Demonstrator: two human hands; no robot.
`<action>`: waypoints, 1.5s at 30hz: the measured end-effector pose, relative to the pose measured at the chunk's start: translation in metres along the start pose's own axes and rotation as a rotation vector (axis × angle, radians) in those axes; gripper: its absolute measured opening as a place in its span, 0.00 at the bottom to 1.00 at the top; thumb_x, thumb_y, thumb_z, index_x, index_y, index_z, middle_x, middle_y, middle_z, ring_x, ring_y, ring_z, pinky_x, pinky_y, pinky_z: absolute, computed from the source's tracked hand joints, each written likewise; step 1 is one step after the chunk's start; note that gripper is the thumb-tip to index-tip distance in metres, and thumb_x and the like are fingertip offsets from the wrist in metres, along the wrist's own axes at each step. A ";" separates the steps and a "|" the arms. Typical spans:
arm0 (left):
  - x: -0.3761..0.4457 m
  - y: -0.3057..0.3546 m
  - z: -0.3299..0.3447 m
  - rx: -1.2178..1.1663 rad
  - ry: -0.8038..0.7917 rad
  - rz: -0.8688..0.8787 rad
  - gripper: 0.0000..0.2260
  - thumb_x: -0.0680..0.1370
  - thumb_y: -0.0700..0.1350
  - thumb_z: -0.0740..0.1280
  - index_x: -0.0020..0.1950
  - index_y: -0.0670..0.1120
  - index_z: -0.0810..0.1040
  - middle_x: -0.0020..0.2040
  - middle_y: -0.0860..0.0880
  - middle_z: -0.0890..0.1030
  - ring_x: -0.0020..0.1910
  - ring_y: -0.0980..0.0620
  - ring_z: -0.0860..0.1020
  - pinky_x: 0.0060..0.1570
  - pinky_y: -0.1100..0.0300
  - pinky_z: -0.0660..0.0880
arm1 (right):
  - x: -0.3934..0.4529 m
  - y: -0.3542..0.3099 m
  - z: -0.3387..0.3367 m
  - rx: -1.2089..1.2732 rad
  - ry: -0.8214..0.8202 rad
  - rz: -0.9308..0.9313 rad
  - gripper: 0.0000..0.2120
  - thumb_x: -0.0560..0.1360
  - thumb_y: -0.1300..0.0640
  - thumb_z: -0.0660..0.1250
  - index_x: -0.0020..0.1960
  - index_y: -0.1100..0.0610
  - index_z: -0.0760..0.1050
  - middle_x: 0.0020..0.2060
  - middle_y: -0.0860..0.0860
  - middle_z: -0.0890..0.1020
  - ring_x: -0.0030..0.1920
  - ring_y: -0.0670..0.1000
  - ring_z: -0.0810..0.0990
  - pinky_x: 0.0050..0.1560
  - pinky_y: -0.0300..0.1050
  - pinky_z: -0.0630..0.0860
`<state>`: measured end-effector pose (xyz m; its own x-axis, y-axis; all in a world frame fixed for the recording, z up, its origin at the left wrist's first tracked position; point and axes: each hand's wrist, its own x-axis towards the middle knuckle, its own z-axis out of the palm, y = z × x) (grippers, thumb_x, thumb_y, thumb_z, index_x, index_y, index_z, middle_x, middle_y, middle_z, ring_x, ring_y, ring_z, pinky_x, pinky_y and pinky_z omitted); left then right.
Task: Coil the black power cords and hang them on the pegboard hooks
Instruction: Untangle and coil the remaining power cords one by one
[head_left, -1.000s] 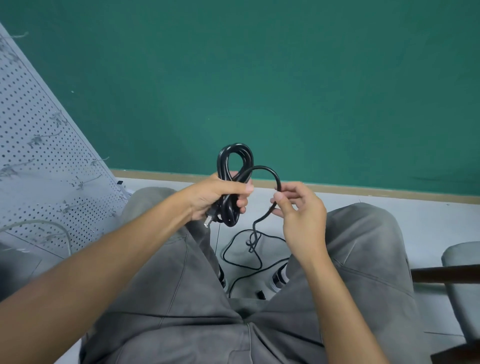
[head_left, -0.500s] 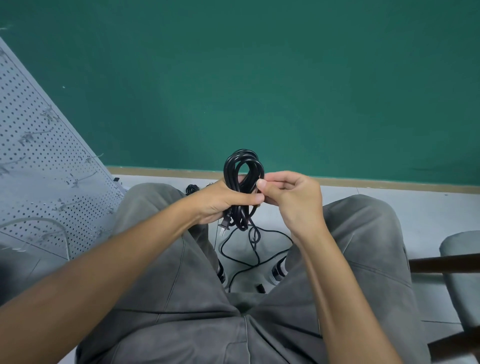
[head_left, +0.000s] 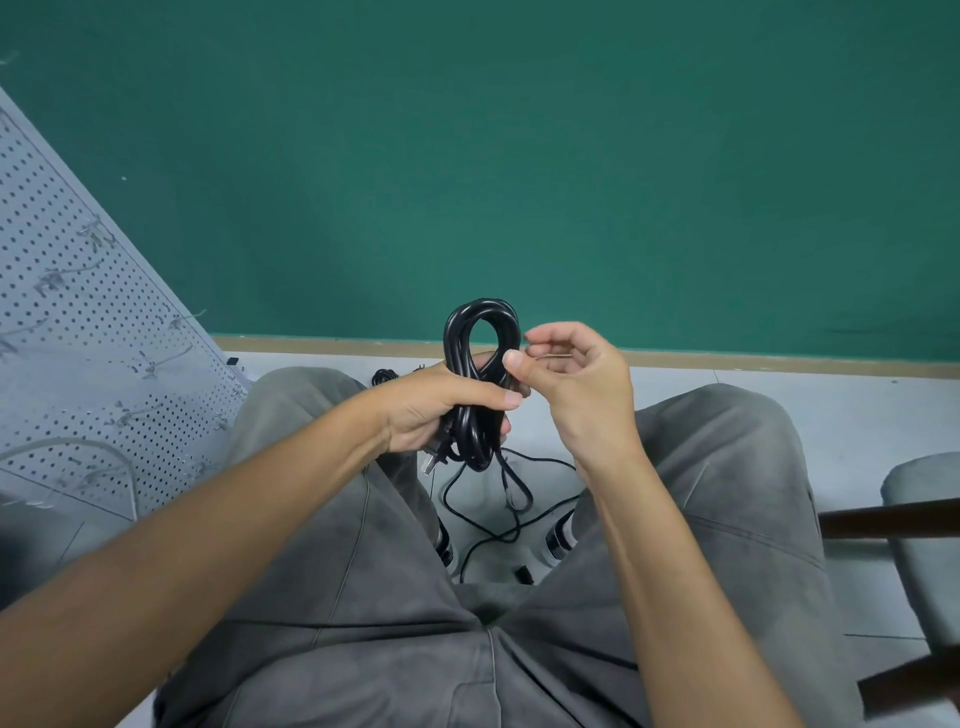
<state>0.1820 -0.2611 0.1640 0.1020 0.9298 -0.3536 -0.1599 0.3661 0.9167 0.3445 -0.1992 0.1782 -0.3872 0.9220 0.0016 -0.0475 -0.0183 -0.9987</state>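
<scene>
My left hand (head_left: 441, 410) grips a black power cord (head_left: 480, 332) wound into a narrow coil, held upright above my knees. The coil's top loop stands above my fingers. Its plug (head_left: 429, 463) sticks out below my palm. A loose tail of the cord (head_left: 511, 493) hangs from the coil to the floor between my legs. My right hand (head_left: 571, 384) is just right of the coil with its fingers loosely curled around nothing and its thumb tip at the coil's side. The white pegboard (head_left: 78, 332) leans at the left, with several metal hooks (head_left: 182, 319) on it.
I sit with grey-trousered legs (head_left: 717, 493) spread, facing a green wall. Another black cord (head_left: 383, 375) lies on the pale floor beyond my left knee. A grey padded chair with a dark wooden frame (head_left: 914, 519) stands at the right.
My right hand brought the last loop onto the coil, then let go of it and loosened its fingers. My left hand kept its grip on the coil and shifted slightly right.
</scene>
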 end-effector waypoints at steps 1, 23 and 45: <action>0.001 -0.002 -0.001 -0.009 -0.011 -0.004 0.17 0.70 0.44 0.78 0.57 0.43 0.81 0.40 0.43 0.80 0.39 0.47 0.80 0.52 0.47 0.77 | 0.001 0.002 0.000 -0.007 0.014 0.022 0.14 0.69 0.61 0.81 0.51 0.56 0.80 0.45 0.54 0.82 0.41 0.50 0.81 0.48 0.46 0.83; 0.031 0.032 -0.015 -0.775 0.572 0.336 0.15 0.82 0.46 0.69 0.39 0.49 0.68 0.30 0.53 0.68 0.26 0.54 0.69 0.42 0.59 0.72 | -0.025 0.035 0.023 -0.669 -0.481 0.140 0.09 0.82 0.52 0.65 0.57 0.57 0.75 0.46 0.50 0.84 0.49 0.50 0.83 0.54 0.49 0.78; 0.014 -0.015 -0.002 0.261 0.283 0.312 0.15 0.80 0.52 0.72 0.43 0.43 0.75 0.36 0.47 0.74 0.36 0.50 0.73 0.40 0.54 0.73 | -0.022 0.004 -0.002 -0.325 -0.142 -0.015 0.09 0.76 0.60 0.75 0.50 0.53 0.76 0.38 0.46 0.86 0.37 0.42 0.80 0.43 0.34 0.74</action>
<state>0.1843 -0.2535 0.1447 -0.1876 0.9805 -0.0583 0.1147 0.0808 0.9901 0.3547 -0.2185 0.1737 -0.5143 0.8576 0.0004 0.2325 0.1399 -0.9625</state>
